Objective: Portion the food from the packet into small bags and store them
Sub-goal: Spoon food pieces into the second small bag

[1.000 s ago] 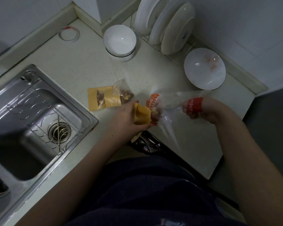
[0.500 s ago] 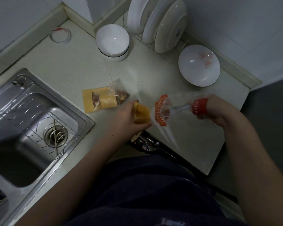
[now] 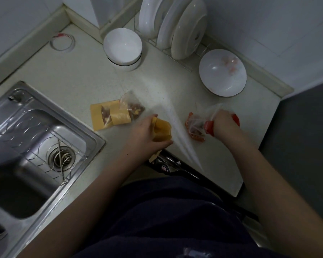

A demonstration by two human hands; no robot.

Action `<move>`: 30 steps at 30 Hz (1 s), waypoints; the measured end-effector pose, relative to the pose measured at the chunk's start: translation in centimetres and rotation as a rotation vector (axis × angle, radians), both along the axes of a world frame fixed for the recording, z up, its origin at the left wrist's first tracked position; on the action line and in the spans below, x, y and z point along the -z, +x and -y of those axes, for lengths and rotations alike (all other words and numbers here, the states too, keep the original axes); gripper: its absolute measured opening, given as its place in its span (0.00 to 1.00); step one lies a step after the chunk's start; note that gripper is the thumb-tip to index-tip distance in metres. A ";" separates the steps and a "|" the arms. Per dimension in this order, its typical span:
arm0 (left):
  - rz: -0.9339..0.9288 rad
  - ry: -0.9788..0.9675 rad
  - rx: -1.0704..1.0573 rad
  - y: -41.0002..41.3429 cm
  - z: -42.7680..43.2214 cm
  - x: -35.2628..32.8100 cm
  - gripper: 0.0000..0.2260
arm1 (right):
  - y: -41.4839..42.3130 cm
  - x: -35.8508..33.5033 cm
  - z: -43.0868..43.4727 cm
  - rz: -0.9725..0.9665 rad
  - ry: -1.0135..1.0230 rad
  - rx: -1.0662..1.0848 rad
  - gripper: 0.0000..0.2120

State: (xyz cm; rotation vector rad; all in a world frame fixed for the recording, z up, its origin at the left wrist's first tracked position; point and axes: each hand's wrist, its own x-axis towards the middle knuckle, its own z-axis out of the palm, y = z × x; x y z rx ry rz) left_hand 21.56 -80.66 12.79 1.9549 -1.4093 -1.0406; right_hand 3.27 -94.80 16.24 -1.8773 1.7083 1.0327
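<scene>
The left hand (image 3: pixel 146 132) is closed around a small yellow bag (image 3: pixel 161 131), its open mouth turned toward the right hand; the right hand (image 3: pixel 223 123) grips the bunched clear packet (image 3: pixel 198 125) with red printing, food showing inside, low over the counter (image 3: pixel 93 79); the two grips are apart; just beyond the left hand lie filled yellow bags (image 3: pixel 113 116) on the counter; farther to that hand's left sits the sink (image 3: pixel 35 138).

A single head-worn wide-angle view looks steeply down from close above onto the surface (image 3: pixel 78 75), sink (image 3: pixel 35 146) at left, plate rack (image 3: pixel 175 51) at the far edge.
</scene>
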 end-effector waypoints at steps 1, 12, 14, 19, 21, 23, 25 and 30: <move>-0.003 0.001 -0.002 0.0 0.0 0.0 0.40 | 0.1 0.4 0.0 0.003 -0.009 -0.043 0.10; -0.025 0.005 -0.023 0.2 -0.4 -0.4 0.40 | 0.6 -0.8 1.0 -0.116 0.058 -0.204 0.13; -0.043 0.007 -0.031 0.3 -0.6 -0.4 0.40 | 0.4 -1.3 0.8 -0.024 0.029 -0.233 0.13; -0.016 -0.014 -0.035 0.4 -0.8 0.0 0.40 | -1.7 -3.2 0.0 0.346 -0.017 -0.219 0.13; -0.014 -0.010 -0.038 0.4 -0.8 0.1 0.40 | -2.2 -3.2 0.4 0.403 -0.020 -0.243 0.11; -0.013 -0.006 -0.037 0.3 -0.7 0.1 0.41 | -2.3 -3.0 0.9 0.369 -0.040 -0.273 0.08; -0.015 -0.007 -0.035 0.3 -0.6 0.2 0.41 | -1.7 -3.1 1.1 0.403 -0.109 -0.296 0.09; -0.011 -0.008 -0.019 0.2 -0.4 0.1 0.40 | 0.0 -2.3 0.3 0.292 -0.203 -0.430 0.07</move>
